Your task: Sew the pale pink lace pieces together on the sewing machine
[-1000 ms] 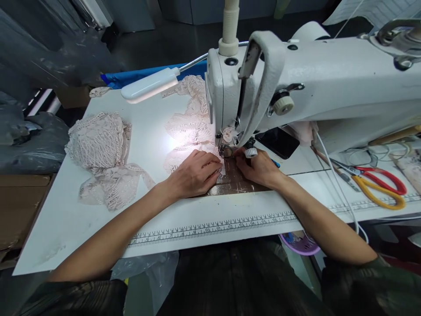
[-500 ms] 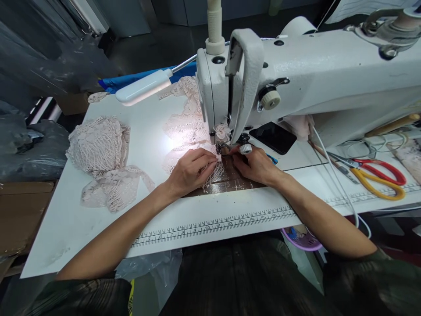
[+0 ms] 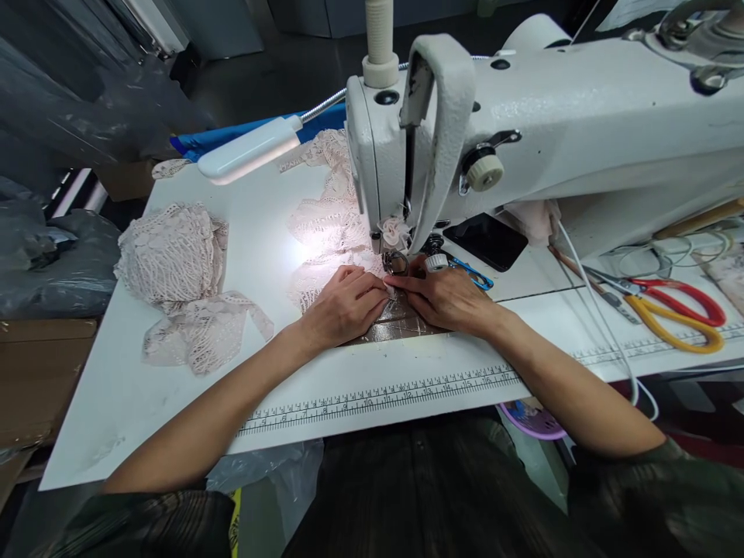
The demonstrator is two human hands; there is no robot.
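Observation:
Close in front of the white sewing machine's (image 3: 375, 163) needle area, my left hand (image 3: 347, 304) is closed on the edge of a pale pink lace strip (image 3: 328, 221). The strip runs back from my fingers in loose folds under the lamp light. My right hand (image 3: 456, 298) meets it from the other side, thumb and finger pinched on the lace edge, and the two sets of fingertips nearly touch. Metal parts of the presser foot (image 3: 396, 263) sit just above them; the needle itself is hidden. Beneath lies a brown plate (image 3: 401, 329).
A bundle of lace (image 3: 171, 256) sits on the white table (image 3: 145, 418) at left. A lamp (image 3: 249, 151) hangs over the back. Blue thread snips (image 3: 473, 275), a black phone (image 3: 488, 239) and red-and-yellow-handled scissors (image 3: 677, 325) lie right. A printed ruler (image 3: 384, 399) lines the front edge.
My right hand has shifted slightly, its fingertips coming left to meet my left hand's. The left hand has turned flatter over the lace. More of the blue snips shows, and the view has shifted a little.

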